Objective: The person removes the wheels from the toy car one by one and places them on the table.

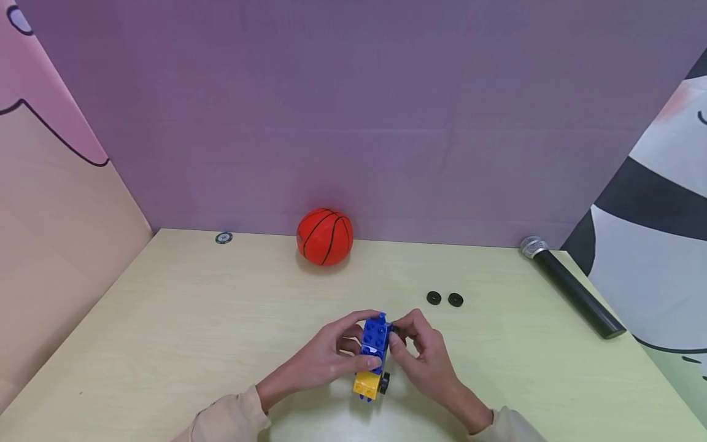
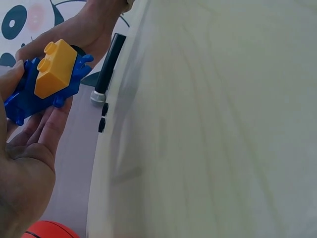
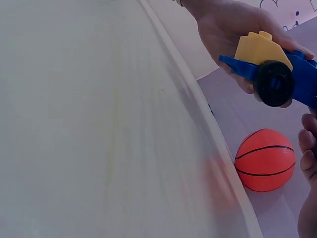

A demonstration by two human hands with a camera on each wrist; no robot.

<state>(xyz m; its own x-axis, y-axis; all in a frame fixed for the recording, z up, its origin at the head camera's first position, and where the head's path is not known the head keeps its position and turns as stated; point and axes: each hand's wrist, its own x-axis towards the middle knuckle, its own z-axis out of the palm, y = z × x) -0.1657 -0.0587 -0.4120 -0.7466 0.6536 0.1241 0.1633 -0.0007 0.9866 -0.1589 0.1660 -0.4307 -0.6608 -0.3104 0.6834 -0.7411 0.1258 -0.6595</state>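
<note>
My left hand (image 1: 331,356) grips a blue toy block car (image 1: 375,334) just above the table, fingers along one side and thumb on top. A yellow sloped brick (image 1: 367,385) sits on the car's near end. One black wheel (image 3: 274,83) is fitted at that end on the right side. On the left side, a bare blue axle stub (image 2: 59,101) shows in the left wrist view. At the far right corner of the car, my right hand (image 1: 428,357) pinches a small black wheel (image 1: 394,330), mostly hidden by the fingertips.
Two loose black wheels (image 1: 444,299) lie on the table beyond my right hand. A red toy basketball (image 1: 324,237) stands by the back wall. A microphone (image 1: 574,288) lies along the right edge, and a round chip (image 1: 223,237) at the back left.
</note>
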